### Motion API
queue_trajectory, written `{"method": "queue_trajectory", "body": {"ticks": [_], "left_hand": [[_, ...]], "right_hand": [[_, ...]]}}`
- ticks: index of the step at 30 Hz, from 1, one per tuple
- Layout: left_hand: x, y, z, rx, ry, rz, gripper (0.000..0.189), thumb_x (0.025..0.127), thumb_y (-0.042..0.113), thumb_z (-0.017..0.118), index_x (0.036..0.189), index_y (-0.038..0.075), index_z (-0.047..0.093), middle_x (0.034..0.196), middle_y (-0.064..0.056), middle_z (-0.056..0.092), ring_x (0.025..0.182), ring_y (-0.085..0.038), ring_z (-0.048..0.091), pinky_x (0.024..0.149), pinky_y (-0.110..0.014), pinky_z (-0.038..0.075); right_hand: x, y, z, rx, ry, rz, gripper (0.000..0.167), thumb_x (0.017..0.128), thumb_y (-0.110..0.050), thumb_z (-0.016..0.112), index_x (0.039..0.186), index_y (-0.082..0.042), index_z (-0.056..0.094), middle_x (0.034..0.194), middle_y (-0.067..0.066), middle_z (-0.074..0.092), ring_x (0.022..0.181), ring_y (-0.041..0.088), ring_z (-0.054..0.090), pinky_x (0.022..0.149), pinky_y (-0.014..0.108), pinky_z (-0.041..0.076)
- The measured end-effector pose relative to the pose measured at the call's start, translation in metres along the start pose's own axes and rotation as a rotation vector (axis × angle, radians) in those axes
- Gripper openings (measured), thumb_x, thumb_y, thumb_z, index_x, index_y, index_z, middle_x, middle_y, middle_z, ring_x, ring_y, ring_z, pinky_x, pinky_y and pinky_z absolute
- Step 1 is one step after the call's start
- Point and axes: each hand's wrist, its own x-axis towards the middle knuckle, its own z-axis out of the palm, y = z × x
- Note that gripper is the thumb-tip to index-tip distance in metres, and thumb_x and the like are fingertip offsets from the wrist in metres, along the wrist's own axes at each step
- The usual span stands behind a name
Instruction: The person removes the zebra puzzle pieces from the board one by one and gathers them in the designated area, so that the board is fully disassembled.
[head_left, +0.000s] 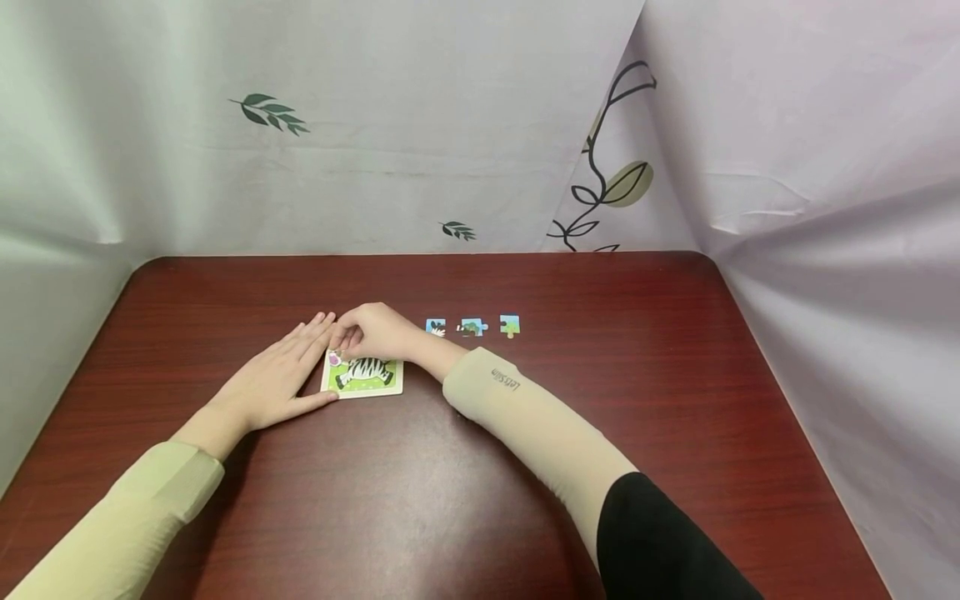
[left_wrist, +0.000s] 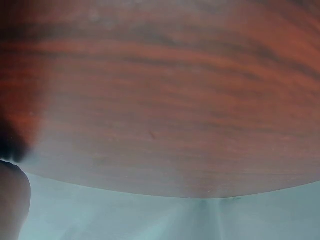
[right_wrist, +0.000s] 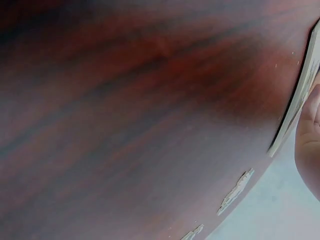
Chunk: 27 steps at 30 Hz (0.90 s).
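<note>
A small square zebra puzzle (head_left: 366,385) in a pale frame lies left of the table's middle. My left hand (head_left: 273,379) rests flat along its left side, fingers straight, with the thumb touching the lower left corner. Over the puzzle's upper part is my right hand (head_left: 378,329). Its curled fingers pinch a puzzle piece at the upper left, mostly hidden by the fingertips. In the right wrist view, part of the right hand (right_wrist: 309,145) shows beside the edge of the puzzle frame (right_wrist: 295,107). Only a blurred bit of the left hand (left_wrist: 12,202) appears in the left wrist view.
Three loose puzzle pieces lie in a row behind the right forearm: a zebra-striped piece (head_left: 436,327), a blue and green piece (head_left: 472,327) and a green and blue piece (head_left: 510,324). The reddish-brown table (head_left: 600,375) meets white curtains (head_left: 375,167) at its back and sides.
</note>
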Motion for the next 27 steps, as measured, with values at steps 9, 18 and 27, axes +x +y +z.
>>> {"method": "queue_trajectory", "body": {"ticks": [9,18,27], "left_hand": [[0.000,0.001,-0.001,-0.003,-0.003,-0.003,0.101,0.097,0.054,0.069,0.167,-0.002,0.022,0.173,-0.024,0.028,0.164,-0.036,0.024,0.137,-0.024,-0.001],[0.000,0.001,0.000,-0.007,0.014,0.010,0.100,0.097,0.054,0.070,0.165,-0.004,0.026,0.172,-0.026,0.030,0.163,-0.038,0.026,0.137,-0.026,0.001],[0.000,0.000,0.000,-0.010,0.009,0.011,0.097,0.097,0.053,0.070,0.164,-0.005,0.029,0.174,-0.024,0.027,0.164,-0.038,0.024,0.137,-0.024,-0.001]], "right_hand": [[0.000,0.001,-0.003,0.065,-0.011,0.008,0.014,0.096,-0.006,0.075,0.109,-0.005,0.080,0.101,0.006,0.080,0.085,0.005,0.068,0.079,0.007,0.053],[0.001,0.000,0.004,-0.042,-0.052,0.032,0.014,0.097,-0.013,0.078,0.110,-0.009,0.079,0.100,0.001,0.077,0.087,0.002,0.066,0.077,0.005,0.049],[0.005,-0.004,0.010,-0.244,-0.082,0.006,0.016,0.092,-0.022,0.084,0.105,-0.014,0.079,0.095,-0.006,0.075,0.084,0.001,0.061,0.075,0.008,0.045]]}}
